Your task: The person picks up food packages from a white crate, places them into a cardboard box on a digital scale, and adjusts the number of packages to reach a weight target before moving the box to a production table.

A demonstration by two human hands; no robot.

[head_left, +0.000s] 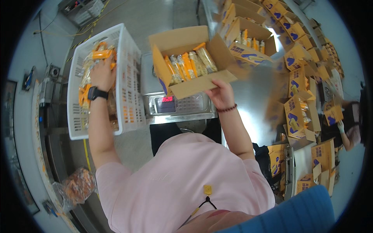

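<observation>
My left hand (102,74) is inside the white plastic basket (130,87), its fingers closed on an orange packet (101,53) among several orange and clear packets. An open cardboard box (171,40) holds a row of similar packets (186,66), upright to leaning, and sits over a steel scale (178,108) with a red display. My right hand (220,94) grips the front flap of this box, fingers closed on the cardboard near its lower right corner.
Several open packed boxes (294,116) line the steel table (250,116) at the right. Another filled box (248,56) stands behind mine. A co-worker's gloved hand (341,126) is at far right. A clear bag of brown contents (77,186) lies at lower left.
</observation>
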